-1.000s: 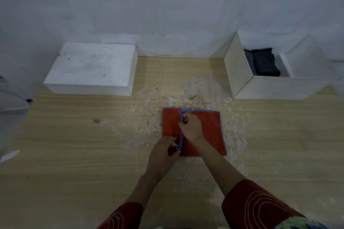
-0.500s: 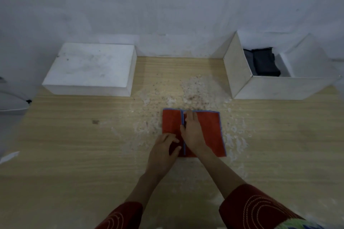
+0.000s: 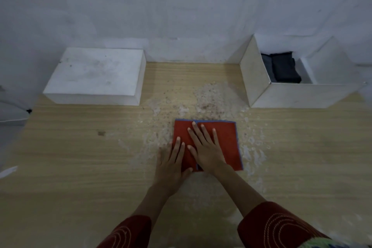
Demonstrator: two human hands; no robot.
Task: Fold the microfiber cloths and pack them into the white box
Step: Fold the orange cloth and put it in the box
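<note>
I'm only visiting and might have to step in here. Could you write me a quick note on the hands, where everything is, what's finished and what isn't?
Left hand: flat, fingers straight, pressing the left part of the red cloth.
Right hand: flat, fingers spread, pressing the cloth's middle.
The red cloth lies on the table, partly folded, with a blue edge running between the hands.
The open white box stands far right, with dark cloths already inside.
Done: dark cloths packed, first fold of the red cloth laid.
Left: probably fold the red cloth smaller, then put it in the box.
</note>
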